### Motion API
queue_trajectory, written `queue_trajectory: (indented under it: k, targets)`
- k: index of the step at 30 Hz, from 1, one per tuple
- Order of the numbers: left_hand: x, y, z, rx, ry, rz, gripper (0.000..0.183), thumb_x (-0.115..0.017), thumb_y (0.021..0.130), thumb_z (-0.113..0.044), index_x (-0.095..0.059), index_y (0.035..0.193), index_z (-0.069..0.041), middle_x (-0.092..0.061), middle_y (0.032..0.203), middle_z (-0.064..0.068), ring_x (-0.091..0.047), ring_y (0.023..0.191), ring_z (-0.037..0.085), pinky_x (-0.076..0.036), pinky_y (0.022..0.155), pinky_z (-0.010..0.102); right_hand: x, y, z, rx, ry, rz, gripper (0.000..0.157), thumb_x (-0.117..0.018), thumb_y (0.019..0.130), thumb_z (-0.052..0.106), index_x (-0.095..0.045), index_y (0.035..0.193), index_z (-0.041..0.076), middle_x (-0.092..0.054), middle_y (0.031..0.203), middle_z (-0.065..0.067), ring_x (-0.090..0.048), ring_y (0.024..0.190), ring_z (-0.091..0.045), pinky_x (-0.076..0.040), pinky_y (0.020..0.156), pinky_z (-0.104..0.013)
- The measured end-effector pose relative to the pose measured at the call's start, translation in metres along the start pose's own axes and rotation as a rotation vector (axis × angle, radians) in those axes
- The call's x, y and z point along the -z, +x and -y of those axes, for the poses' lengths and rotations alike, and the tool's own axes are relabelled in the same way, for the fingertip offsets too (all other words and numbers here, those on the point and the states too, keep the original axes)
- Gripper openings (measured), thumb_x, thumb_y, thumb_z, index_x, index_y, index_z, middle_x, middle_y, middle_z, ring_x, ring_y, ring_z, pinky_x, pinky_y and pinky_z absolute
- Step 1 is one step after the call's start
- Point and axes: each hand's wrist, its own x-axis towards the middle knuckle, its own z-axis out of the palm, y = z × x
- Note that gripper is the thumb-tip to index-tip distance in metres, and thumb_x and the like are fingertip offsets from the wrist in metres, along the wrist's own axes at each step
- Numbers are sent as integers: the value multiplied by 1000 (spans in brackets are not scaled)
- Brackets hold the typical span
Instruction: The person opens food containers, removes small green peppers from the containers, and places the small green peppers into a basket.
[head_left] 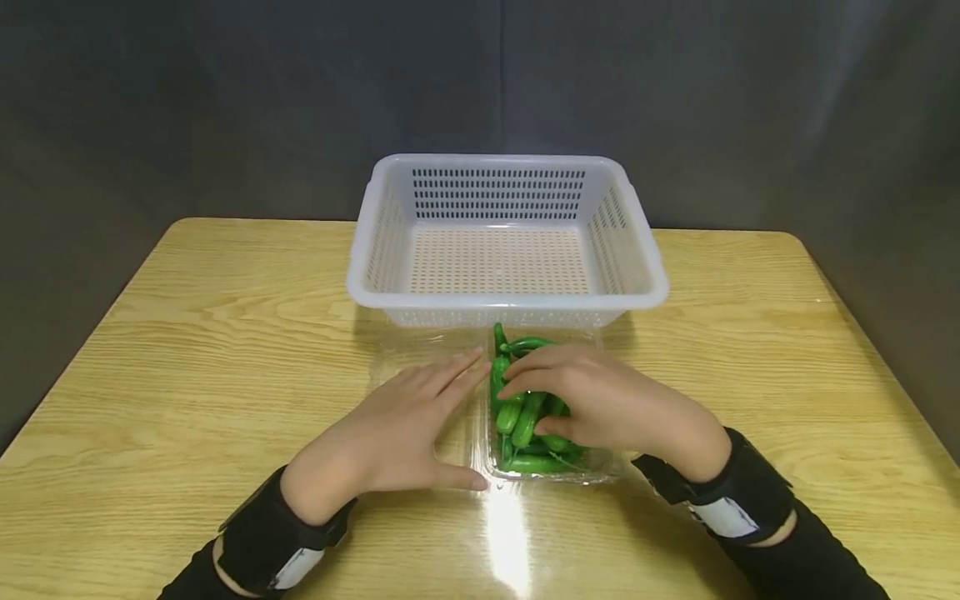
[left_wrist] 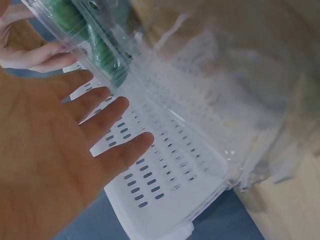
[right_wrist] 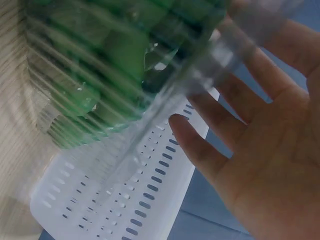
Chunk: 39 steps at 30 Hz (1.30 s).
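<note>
Fingers [head_left: 536,380] of the right hand [head_left: 592,396] arch, parted, over cucumber-like green vegetables [head_left: 531,421], no grip evident | left hand [head_left: 401,429]: fingers spread, holding nothing | vegetables lie in the clear clamshell [head_left: 600,467], before the white perforated basket [head_left: 506,301] on the counter [head_left: 187,375] | progress, as judged: lid laid back; unpacking still to do.

Basket [head_left: 507,301] at back of table [head_left: 187,375] — container [head_left: 598,469] just before it, vegetables [head_left: 531,417] in container's right half
</note>
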Motion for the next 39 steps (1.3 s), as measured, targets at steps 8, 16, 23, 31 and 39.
queue_trajectory:
  k: [8, 16, 23, 31, 39]
  targets:
    - [0, -3, -4, -19, 10, -35, 111, -65, 77, -75, -24, 158, -11, -14, 165, 4, -17, 150, 23, -18, 120, 46, -5, 4, 5, -4, -33, 18, 46, -88, 72, 12, -72, 115, 12, -65, 125, -3, -56, 123, -25, -42, 108, -47]
    - [-5, -2, -5, -52, 25, -55, 110, -68, 76, -72, -28, 157, -8, -19, 164, 6, -20, 149, 24, -18, 120, 47, -13, 3, 8, -11, -24, 52, 48, -88, 72, 12, -70, 117, 12, -65, 125, -1, -55, 123, -23, -41, 108, -45]
    - [-6, -1, -5, -65, 48, -75, 106, -66, 78, -71, -31, 155, -7, -22, 163, 6, -22, 148, 24, -20, 120, 47, -16, 4, 8, 24, -40, 39, 45, -87, 72, 11, -72, 114, 11, -69, 116, 3, -57, 119, -21, -40, 108, -43]
    - [-4, 0, -5, -64, 44, -88, 106, -67, 78, -70, -32, 155, -6, -21, 163, 6, -23, 148, 24, -21, 119, 47, -15, 6, 8, 37, -61, 28, 42, -87, 73, 11, -71, 113, 11, -67, 116, 1, -56, 118, -21, -40, 109, -41]
    - [-3, 1, -5, -54, 32, -75, 106, -67, 79, -70, -31, 155, -7, -19, 164, 6, -20, 149, 23, -18, 120, 47, -12, 4, 10, 17, -42, 17, 39, -84, 73, 9, -70, 109, 14, -63, 115, 1, -56, 114, -20, -41, 107, -40]
